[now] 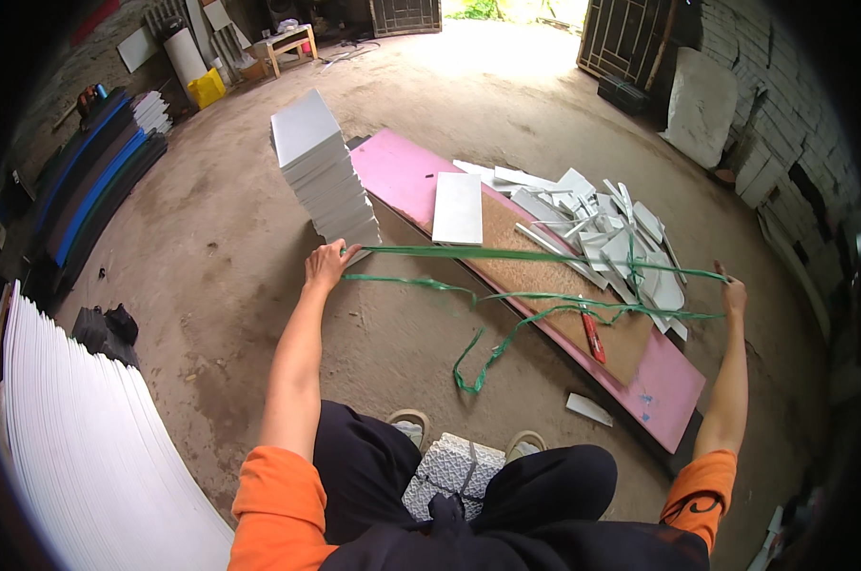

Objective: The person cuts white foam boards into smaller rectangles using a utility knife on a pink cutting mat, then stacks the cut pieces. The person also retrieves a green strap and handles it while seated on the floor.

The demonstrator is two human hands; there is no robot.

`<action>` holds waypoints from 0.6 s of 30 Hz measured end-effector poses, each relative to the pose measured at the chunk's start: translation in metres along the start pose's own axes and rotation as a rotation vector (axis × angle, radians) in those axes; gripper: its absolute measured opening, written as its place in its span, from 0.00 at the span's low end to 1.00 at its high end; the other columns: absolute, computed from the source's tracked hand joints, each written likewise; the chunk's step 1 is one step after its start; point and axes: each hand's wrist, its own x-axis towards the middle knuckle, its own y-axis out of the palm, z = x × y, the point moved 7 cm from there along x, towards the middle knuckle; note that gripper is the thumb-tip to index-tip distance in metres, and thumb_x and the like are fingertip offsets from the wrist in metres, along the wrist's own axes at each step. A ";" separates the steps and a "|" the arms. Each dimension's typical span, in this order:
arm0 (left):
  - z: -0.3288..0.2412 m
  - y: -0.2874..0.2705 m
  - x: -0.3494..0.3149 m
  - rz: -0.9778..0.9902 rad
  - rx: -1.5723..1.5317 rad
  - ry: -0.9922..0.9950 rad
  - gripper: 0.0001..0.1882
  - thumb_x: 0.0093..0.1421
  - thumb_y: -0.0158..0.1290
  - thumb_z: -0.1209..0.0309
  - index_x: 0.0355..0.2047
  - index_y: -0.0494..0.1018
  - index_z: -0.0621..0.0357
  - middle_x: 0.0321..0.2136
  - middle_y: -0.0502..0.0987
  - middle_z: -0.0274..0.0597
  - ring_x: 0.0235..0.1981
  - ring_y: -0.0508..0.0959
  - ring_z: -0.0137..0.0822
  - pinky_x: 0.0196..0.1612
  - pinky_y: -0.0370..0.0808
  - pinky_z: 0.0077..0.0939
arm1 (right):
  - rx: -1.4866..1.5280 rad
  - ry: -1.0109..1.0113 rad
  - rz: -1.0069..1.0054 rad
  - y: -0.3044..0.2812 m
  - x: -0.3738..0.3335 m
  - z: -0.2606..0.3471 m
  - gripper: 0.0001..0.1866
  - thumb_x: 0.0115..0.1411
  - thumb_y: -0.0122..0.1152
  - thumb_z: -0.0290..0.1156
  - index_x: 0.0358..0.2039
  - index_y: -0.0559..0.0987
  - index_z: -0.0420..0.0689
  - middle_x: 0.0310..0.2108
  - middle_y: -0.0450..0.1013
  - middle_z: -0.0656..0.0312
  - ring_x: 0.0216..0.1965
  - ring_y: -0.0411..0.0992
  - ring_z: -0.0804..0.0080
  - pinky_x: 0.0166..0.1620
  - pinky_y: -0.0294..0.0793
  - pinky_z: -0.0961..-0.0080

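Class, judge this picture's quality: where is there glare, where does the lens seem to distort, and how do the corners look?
Head view: glare bleaches the doorway; head view: the stack of white sheets at lower left looks bowed, probably lens distortion; head view: corners fall to black, while the green strip shows distinctly.

Two hands (327, 264), at 9 and 3 o'clock, green strands (487, 253) too tangled to count tbh. Just one red cutter (593, 339) near 4, two shoes (410, 421) around 6.
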 end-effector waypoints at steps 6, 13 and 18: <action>0.023 0.008 -0.006 0.063 0.121 -0.004 0.28 0.53 0.41 0.41 0.25 0.67 0.58 0.21 0.74 0.50 0.27 0.75 0.49 0.29 0.70 0.40 | -0.349 -0.092 -0.074 0.017 -0.041 0.045 0.37 0.53 0.39 0.64 0.30 0.76 0.38 0.27 0.72 0.45 0.34 0.71 0.47 0.36 0.69 0.60; -0.011 0.059 -0.006 -0.025 0.261 0.281 0.17 0.53 0.49 0.53 0.28 0.70 0.54 0.27 0.70 0.41 0.35 0.69 0.38 0.43 0.62 0.31 | -0.054 0.393 0.147 0.101 -0.010 -0.105 0.38 0.52 0.35 0.67 0.32 0.75 0.40 0.22 0.72 0.52 0.25 0.72 0.55 0.27 0.71 0.62; 0.087 0.071 0.006 -0.076 -0.125 -0.541 0.19 0.59 0.39 0.50 0.33 0.71 0.49 0.25 0.71 0.42 0.29 0.72 0.43 0.36 0.69 0.41 | 1.757 0.955 1.064 0.192 -0.064 -0.063 0.39 0.50 0.30 0.70 0.29 0.72 0.44 0.12 0.63 0.64 0.13 0.62 0.69 0.17 0.67 0.64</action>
